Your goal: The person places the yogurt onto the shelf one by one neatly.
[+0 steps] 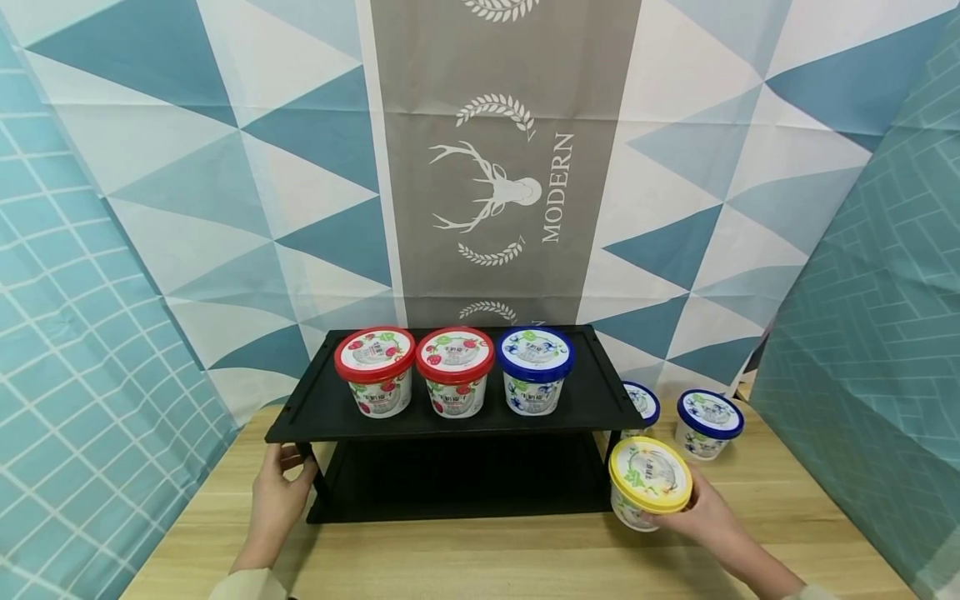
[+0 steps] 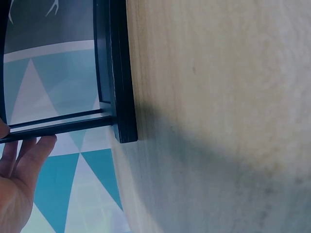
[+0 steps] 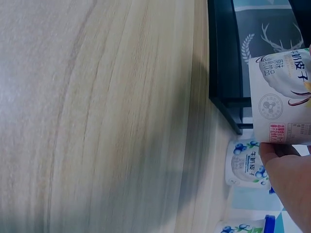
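Observation:
My right hand point(image 1: 686, 512) grips a white tub with a yellow lid point(image 1: 651, 477) at the right front corner of a black two-tier shelf point(image 1: 457, 427). In the right wrist view, the tub's printed side point(image 3: 279, 107) faces the camera and the fingers hold it from below in that view. At the shelf's left end, my left hand point(image 1: 283, 492) pinches the side post under the top tier, thumb on one side and fingers point(image 2: 36, 153) on the other. Two red-lidded tubs point(image 1: 374, 371) point(image 1: 455, 371) and a blue-lidded tub point(image 1: 535, 369) stand upright in a row on the top tier.
Two more blue-lidded tubs point(image 1: 708, 423) point(image 1: 641, 404) stand on the wooden table point(image 1: 465, 562) to the shelf's right, one partly hidden behind the shelf and the yellow-lidded tub. A patterned cloth backdrop point(image 1: 495, 192) hangs behind, with blue tiled sheets point(image 1: 67, 350) at the sides.

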`<state>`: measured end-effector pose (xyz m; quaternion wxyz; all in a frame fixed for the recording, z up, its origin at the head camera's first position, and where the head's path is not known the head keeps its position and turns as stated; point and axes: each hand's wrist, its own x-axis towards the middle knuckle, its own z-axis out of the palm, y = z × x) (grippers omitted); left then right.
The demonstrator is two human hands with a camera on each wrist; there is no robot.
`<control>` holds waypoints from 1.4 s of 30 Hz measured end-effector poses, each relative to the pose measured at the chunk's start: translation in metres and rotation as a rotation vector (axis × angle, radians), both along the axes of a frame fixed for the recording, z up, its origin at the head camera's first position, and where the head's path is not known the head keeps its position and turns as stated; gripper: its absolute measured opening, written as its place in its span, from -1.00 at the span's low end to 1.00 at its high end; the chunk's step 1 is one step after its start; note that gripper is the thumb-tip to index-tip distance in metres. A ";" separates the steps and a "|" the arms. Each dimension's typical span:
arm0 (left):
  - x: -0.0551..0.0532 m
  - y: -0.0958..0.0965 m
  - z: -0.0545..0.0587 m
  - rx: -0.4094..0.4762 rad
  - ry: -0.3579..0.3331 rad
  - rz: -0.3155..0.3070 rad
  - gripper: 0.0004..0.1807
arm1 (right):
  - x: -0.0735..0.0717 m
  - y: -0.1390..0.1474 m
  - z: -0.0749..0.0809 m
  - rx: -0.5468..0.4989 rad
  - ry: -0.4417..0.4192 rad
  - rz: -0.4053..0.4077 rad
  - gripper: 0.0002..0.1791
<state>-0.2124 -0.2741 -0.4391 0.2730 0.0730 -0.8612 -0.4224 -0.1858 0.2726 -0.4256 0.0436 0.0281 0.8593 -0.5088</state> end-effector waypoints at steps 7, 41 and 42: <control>-0.001 -0.001 0.000 0.010 -0.018 -0.004 -0.56 | 0.000 -0.006 0.001 -0.008 -0.001 -0.006 0.10; 0.000 -0.001 -0.001 0.019 -0.017 -0.019 -0.54 | -0.001 -0.032 0.001 -0.074 0.022 0.036 0.08; 0.000 -0.001 -0.001 0.018 -0.018 -0.019 -0.53 | -0.001 -0.033 0.001 -0.076 0.021 0.034 0.08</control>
